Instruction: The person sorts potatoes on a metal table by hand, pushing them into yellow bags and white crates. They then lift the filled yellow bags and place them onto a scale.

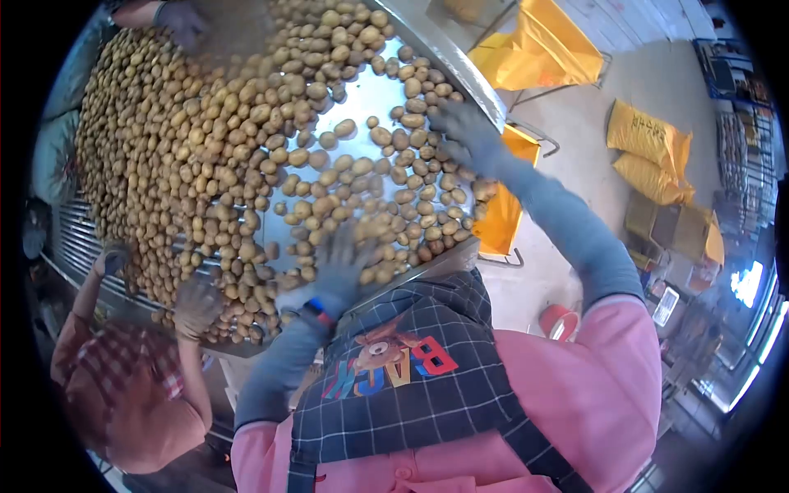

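Small potatoes (222,140) lie in a thick heap on the left of a metal sorting table (366,90) and more thinly near me. My left hand (341,263), in a grey glove, rests over potatoes close to the table's near edge, its fingers spread and a little blurred. At the right edge my right hand (472,144), also gloved, reaches over more potatoes with its fingers stretched out. Neither hand shows a potato held in it. Below the palms, the contact with the potatoes is hidden.
At lower left, a co-worker's gloved hand (200,304) touches the heap; another person's hand (182,23) works at the far end. Yellow sacking (534,49) hangs on a metal stand. Filled yellow sacks (649,148) and a red bucket (559,320) are on the floor.
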A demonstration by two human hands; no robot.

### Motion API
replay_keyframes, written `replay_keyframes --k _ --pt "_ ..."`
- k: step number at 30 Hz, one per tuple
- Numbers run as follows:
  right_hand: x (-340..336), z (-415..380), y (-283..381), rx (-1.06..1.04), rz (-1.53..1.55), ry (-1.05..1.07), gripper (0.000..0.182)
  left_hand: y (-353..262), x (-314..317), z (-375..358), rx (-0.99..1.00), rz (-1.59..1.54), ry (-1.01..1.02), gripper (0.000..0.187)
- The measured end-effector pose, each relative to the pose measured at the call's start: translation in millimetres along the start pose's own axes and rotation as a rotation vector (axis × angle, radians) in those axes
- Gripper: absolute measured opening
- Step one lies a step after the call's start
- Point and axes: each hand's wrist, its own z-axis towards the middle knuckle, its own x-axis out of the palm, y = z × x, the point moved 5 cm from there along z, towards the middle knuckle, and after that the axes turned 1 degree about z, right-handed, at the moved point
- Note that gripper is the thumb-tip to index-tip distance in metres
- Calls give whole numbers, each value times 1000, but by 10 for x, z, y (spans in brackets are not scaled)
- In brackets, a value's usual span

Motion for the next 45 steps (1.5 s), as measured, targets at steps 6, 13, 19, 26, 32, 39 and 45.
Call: replay_keyframes --k 6,13,19,26,32,39,45 --pt "834 1508 283 347 -240 151 63 -191 -373 1343 99 -65 -216 89" --pt "739 299 976 -252 -120 363 53 1569 -1528 451 -16 -86 -622 59" --pt "262 -299 222 -219 -252 311 52 1306 -733 -709 -206 96 210 107" --pt "807 611 673 442 -185 39 69 462 9 -853 -133 144 87 93" --pt "739 123 2022 -43 -130 535 60 725 -377 -1227 -173 137 60 86" --pt "225 -951 871 -130 -208 384 54 886 -172 -1368 -67 139 94 91" --pt "-152 -93 -78 93 118 -68 49 15 -216 248 73 44 42 92"
